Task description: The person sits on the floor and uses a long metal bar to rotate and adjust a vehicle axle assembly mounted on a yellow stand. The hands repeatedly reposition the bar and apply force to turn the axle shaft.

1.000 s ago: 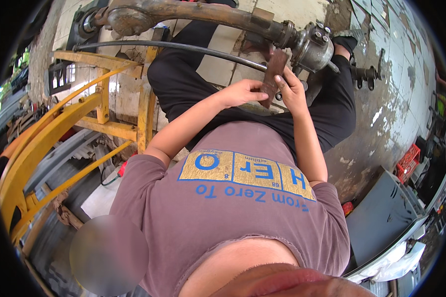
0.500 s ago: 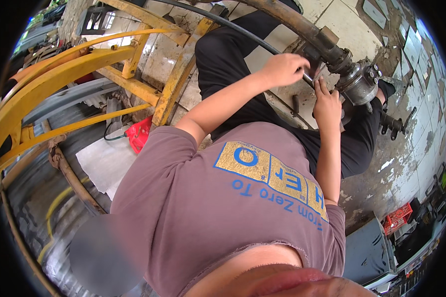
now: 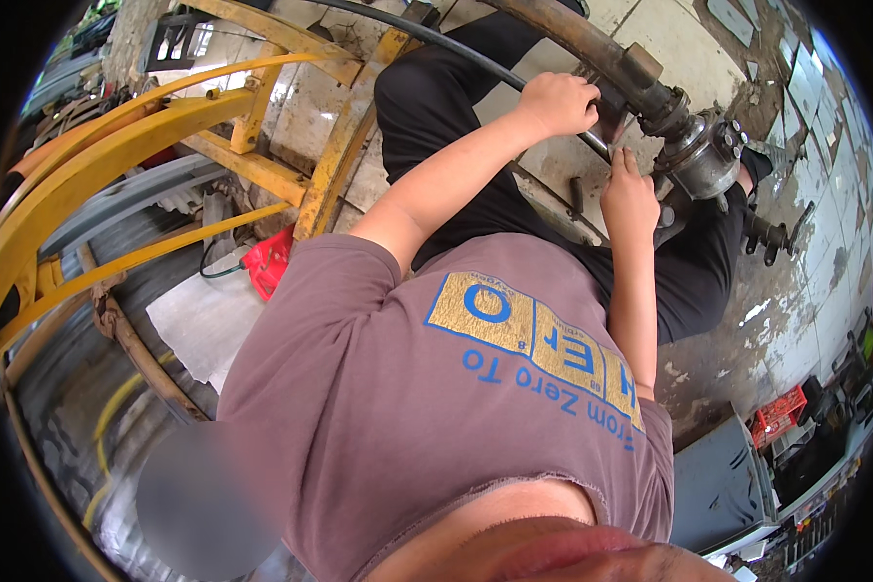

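Observation:
A long dark rod slants down from the top and ends in a bare metal tip between my hands. My left hand is closed above the rod, just short of the tip, fingers curled under. Beside its knuckles shows a thin brownish piece, too small and partly hidden to name. My right hand is at the tip, with two fingers extended together toward that piece and the others bent; its thumb is hidden. Right beyond it is a greasy steel axle housing with a round metal hub on its end.
A yellow metal frame stands at my left, by a red container and a white sheet. My black-trousered legs spread around the work. A short dark pin lies on the tiles. A red crate is at lower right.
My left hand has moved up and to the left along the rod, away from its tip. My right hand has shifted slightly left.

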Demonstrator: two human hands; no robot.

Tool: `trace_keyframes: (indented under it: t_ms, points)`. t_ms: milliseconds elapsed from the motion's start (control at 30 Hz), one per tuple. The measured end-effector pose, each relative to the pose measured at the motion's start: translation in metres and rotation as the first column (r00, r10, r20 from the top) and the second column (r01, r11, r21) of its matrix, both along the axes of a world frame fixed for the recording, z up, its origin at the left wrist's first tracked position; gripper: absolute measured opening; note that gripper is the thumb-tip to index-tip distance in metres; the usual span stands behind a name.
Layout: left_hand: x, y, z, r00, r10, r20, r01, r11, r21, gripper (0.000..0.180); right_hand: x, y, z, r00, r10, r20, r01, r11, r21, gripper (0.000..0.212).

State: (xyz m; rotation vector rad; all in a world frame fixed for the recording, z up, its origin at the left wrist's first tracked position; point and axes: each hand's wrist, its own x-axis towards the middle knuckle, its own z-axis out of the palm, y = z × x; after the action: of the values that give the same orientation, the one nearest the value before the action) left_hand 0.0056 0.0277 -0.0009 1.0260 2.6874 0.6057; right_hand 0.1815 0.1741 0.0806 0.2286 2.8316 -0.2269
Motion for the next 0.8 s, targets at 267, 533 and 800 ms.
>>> trace_keyframes:
  t_ms: [267, 533, 800]
  points:
    - [0.003, -0.002, 0.002, 0.999, -0.008, 0.041, 0.009, 1.0, -0.015, 0.031, -0.019, 0.006, -0.012, 0.969, 0.062, 0.24, -0.076, 0.996, 0.05, 0.07]
    - [0.005, -0.005, -0.003, 1.0, -0.007, 0.022, 0.006, 1.0, 0.03, 0.033, -0.026, -0.001, 0.011, 0.934, 0.107, 0.34, -0.101, 0.994, -0.034, 0.089]
    - [0.0, -0.002, 0.005, 1.0, -0.003, 0.005, 0.004, 1.0, -0.007, 0.033, -0.033, -0.008, 0.006, 0.95, -0.003, 0.311, 0.021, 0.998, -0.055, 0.088]
